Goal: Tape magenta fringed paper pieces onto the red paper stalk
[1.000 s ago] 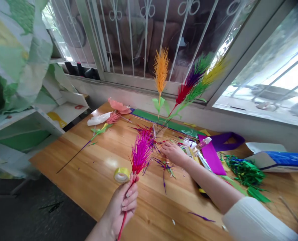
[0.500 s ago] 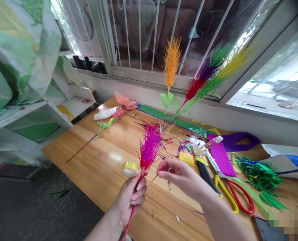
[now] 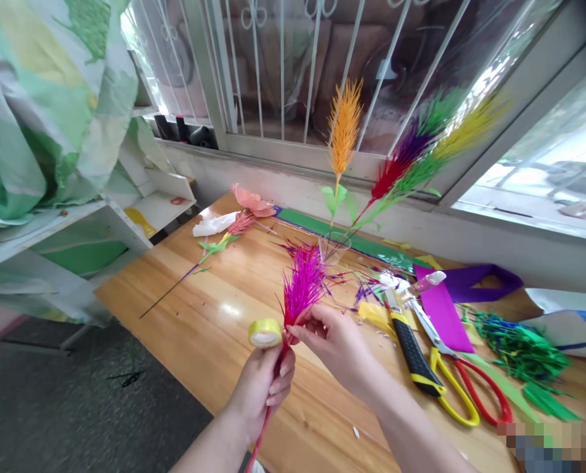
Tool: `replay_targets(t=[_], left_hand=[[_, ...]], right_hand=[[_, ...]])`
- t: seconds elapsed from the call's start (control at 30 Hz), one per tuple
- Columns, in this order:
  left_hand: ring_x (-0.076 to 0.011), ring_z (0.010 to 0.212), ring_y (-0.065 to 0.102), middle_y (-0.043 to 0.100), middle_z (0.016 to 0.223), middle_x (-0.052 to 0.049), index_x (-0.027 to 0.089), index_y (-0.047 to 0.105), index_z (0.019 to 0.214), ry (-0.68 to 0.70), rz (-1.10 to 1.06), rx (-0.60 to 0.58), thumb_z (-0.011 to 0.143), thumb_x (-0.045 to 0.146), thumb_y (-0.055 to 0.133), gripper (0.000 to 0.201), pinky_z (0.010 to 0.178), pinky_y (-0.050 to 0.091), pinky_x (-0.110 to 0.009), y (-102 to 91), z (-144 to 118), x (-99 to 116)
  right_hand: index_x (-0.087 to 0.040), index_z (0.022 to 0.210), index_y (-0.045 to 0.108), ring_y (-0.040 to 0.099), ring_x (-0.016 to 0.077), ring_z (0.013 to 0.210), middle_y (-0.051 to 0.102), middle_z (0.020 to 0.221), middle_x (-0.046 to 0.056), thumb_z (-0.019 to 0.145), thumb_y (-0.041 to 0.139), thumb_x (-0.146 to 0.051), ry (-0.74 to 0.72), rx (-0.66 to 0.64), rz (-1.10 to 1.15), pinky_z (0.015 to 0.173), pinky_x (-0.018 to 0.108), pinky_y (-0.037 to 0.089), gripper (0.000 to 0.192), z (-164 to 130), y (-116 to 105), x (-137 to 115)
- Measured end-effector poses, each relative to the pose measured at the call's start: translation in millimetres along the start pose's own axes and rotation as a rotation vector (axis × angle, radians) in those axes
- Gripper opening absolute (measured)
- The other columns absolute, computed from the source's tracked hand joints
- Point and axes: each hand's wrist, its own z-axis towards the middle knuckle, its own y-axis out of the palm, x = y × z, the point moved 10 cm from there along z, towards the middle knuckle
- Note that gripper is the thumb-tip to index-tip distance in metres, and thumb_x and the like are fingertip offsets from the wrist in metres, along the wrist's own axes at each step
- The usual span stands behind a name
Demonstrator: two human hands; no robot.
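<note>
Your left hand (image 3: 263,387) is closed around the red stem (image 3: 258,437) of the magenta paper plume (image 3: 301,288), just below its fringe, and holds it upright above the near edge of the table (image 3: 199,328). Your right hand (image 3: 337,345) comes to the base of the plume with fingertips pressed together, pinching what seems to be a thin strip; it is too small to tell for sure. To do this step well, I think you should keep the left grip firm and low, so the stem does not turn, and let only the right fingertips work close to the place where fringe meets stem. Do not crush the magenta spikes above. The roll of tape (image 3: 265,333) lies just beside your left hand, near the near edge. The utility knife (image 3: 411,345) and the scissors (image 3: 463,384) lie to the right, toward the right edge, apart from both hands. A clear cup (image 3: 336,246) with finished plumes stands near the far edge, by the window.
</note>
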Motion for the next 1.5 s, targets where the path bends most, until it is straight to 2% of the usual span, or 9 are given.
replay_targets(t=[0.23,0.43,0.6,0.9,0.97,1.1,1.2,1.3,1.5], left_hand=[[-0.0003,0.031,0.008,0.023,0.039,0.011,0.018,0.036,0.051,0.0,0.102,0.049,0.071,0.052,0.052,0.043,0.029,0.005,-0.016,-3.4,0,1],[-0.0006,0.03,0.009,0.024,0.038,0.011,0.019,0.037,0.05,0.008,0.129,0.123,0.066,0.052,0.056,0.042,0.028,0.005,-0.016,-6.8,-1,4],[-0.0013,0.029,0.011,0.023,0.035,0.011,0.019,0.036,0.046,0.017,0.198,0.171,0.07,0.049,0.053,0.042,0.028,0.006,-0.017,-9.0,-3,5],[-0.0017,0.029,0.014,0.024,0.037,0.011,0.02,0.033,0.047,0.035,0.203,0.219,0.07,0.043,0.055,0.039,0.028,0.007,-0.017,-9.4,-6,11],[-0.0019,0.028,0.014,0.025,0.037,0.011,0.02,0.037,0.048,0.04,0.188,0.234,0.068,0.041,0.056,0.035,0.028,0.007,-0.018,-13.8,-5,9],[-0.0028,0.027,0.018,0.027,0.034,0.009,0.02,0.039,0.046,0.058,0.237,0.268,0.069,0.033,0.056,0.031,0.029,0.007,-0.02,-21.5,-3,5],[-0.0033,0.027,0.021,0.025,0.032,0.009,0.019,0.039,0.046,0.089,0.267,0.276,0.069,0.028,0.056,0.03,0.029,0.008,-0.02,-21.5,-5,8],[-0.002,0.027,0.018,0.026,0.033,0.01,0.019,0.046,0.056,0.109,0.231,0.272,0.069,0.03,0.058,0.021,0.029,0.009,-0.018,-18.7,-9,14],[-0.001,0.027,0.012,0.025,0.034,0.013,0.02,0.045,0.063,0.083,0.108,0.226,0.063,0.051,0.062,0.035,0.025,0.009,-0.014,-13.9,-12,20]], right_hand=[[-0.02,0.07,0.058,0.052,0.0133,0.06,0.061,0.066,0.0,0.078,0.055,-0.03,-0.022,0.093,-0.017,0.053,0.022,0.037,0.013,-2,3,-1],[-0.021,0.069,0.057,0.051,0.0147,0.066,0.06,0.067,0.0,0.079,0.056,-0.028,-0.168,0.238,-0.154,0.058,0.024,0.036,0.012,-10,-6,-21],[-0.02,0.068,0.055,0.051,0.0147,0.067,0.059,0.067,0.0,0.08,0.055,-0.027,-0.2,0.284,-0.2,0.059,0.025,0.035,0.014,-14,-7,-23],[-0.02,0.076,0.054,0.05,0.0136,0.063,0.058,0.069,0.001,0.083,0.049,-0.024,-0.221,0.343,-0.084,0.058,0.025,0.038,0.009,-25,-11,-25],[-0.02,0.088,0.054,0.053,0.0152,0.071,0.06,0.08,0.004,0.082,0.049,-0.021,-0.299,0.339,-0.033,0.062,0.027,0.042,0.009,-33,-15,-35],[-0.021,0.118,0.045,0.051,0.0209,0.098,0.054,0.113,0.01,0.076,0.052,-0.021,-0.512,0.176,-0.114,0.079,0.034,0.044,0.043,-44,-2,-68],[-0.02,0.112,0.051,0.055,0.0189,0.082,0.062,0.096,0.008,0.079,0.045,-0.016,-0.57,0.157,-0.213,0.07,0.032,0.044,0.034,-48,5,-78],[-0.019,0.099,0.055,0.053,0.0168,0.067,0.061,0.077,0.005,0.079,0.043,-0.01,-0.58,0.23,-0.175,0.06,0.03,0.042,0.025,-55,5,-75],[-0.023,0.101,0.048,0.054,0.014,0.068,0.061,0.082,0.003,0.075,0.05,-0.005,-0.461,0.355,0.077,0.058,0.024,0.044,0.032,-68,-5,-40]])
